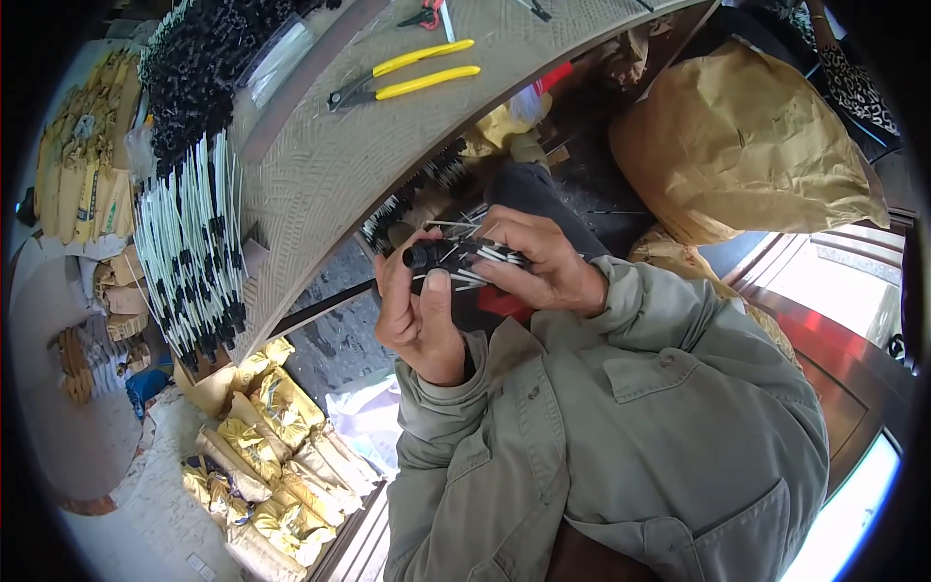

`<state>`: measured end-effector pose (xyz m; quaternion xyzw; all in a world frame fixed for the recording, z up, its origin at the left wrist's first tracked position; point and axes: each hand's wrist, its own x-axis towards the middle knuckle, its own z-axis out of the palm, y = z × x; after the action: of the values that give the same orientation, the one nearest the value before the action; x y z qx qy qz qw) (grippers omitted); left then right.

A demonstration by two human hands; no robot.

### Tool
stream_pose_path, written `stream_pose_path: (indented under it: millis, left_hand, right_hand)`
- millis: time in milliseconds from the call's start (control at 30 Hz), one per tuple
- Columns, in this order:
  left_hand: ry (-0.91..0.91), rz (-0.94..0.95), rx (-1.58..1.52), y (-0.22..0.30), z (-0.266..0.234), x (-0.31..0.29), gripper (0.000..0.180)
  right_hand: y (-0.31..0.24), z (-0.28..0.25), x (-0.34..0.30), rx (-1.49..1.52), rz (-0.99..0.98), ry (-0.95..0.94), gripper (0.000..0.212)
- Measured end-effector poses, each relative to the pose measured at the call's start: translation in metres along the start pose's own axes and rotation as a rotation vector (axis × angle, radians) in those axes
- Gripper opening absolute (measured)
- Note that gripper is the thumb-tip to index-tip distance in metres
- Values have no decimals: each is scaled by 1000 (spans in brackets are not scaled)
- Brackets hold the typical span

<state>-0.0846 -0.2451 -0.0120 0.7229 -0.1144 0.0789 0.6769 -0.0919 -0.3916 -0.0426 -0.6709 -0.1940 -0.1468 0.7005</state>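
Note:
Above my lap, both hands are closed on a bundle of thin white rods with black fittings (468, 255). A round black end piece of it sticks out between the thumb and fingers of my left hand (419, 320). My right hand (545, 260) grips the rods farther right, and their white ends poke out between its fingers. On the table, yellow-handled cutting pliers (412, 80) lie beyond my hands. A pile of similar white rods with black parts (191, 252) rests at the table's left end.
The brown table's curved edge (388, 184) runs just beyond my hands. Red-handled scissors (424, 16) lie at its far side. Black parts (199, 73) are heaped at the far left. A large brown paper sack (747, 145) stands right; a box of wrapped bundles (276, 456) sits lower left.

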Motion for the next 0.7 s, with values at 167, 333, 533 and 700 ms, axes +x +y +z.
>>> stream_pose_path:
  millis: [167,333,533,700]
  left_hand:
    - [-3,22,-5,-1,1,1,27]
    - [-110,85,26,-5,-6,5,29]
    - [-143,50,24,-5,-4,7,31]
    - [-7,-21,-82,-2,8,-3,31]
  right_hand:
    - [1,-4,3,1,40,-62,10]
    - [-3,-12,9,183,184,-213,14]
    - [-2,-15,10,192,236,-254,18]
    - [1,6,-5,28,103,16,28]
